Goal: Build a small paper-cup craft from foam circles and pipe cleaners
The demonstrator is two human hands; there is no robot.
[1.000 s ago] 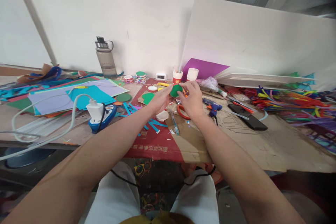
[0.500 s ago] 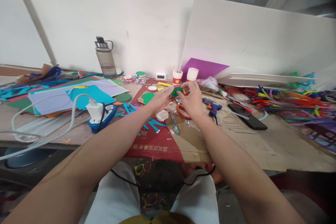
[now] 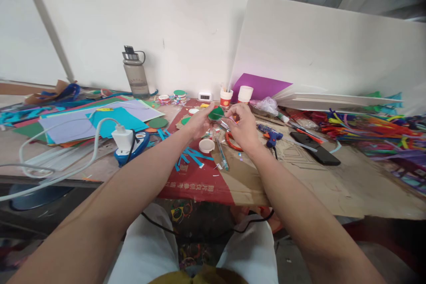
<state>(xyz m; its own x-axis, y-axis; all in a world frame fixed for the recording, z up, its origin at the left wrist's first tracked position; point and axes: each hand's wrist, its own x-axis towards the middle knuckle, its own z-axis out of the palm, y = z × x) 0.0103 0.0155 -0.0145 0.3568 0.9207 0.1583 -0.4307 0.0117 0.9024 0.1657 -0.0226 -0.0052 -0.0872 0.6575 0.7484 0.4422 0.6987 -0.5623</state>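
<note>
The left hand (image 3: 199, 123) pinches a green paper disc (image 3: 215, 113) at its edge, lifted just above the cluttered tabletop (image 3: 349, 182). The right hand (image 3: 242, 126) has its fingers curled close to the disc; whether it grips anything I cannot tell. Beneath them lie orange-handled scissors (image 3: 233, 143), a white lid (image 3: 207, 145) and blue paper strips (image 3: 191, 156). Behind stand a red paper cup (image 3: 226, 97) with sticks in it, a white cup (image 3: 245, 93) and a water bottle (image 3: 136, 74). A glue gun (image 3: 270, 135) and a phone (image 3: 314, 151) lie to the right.
</note>
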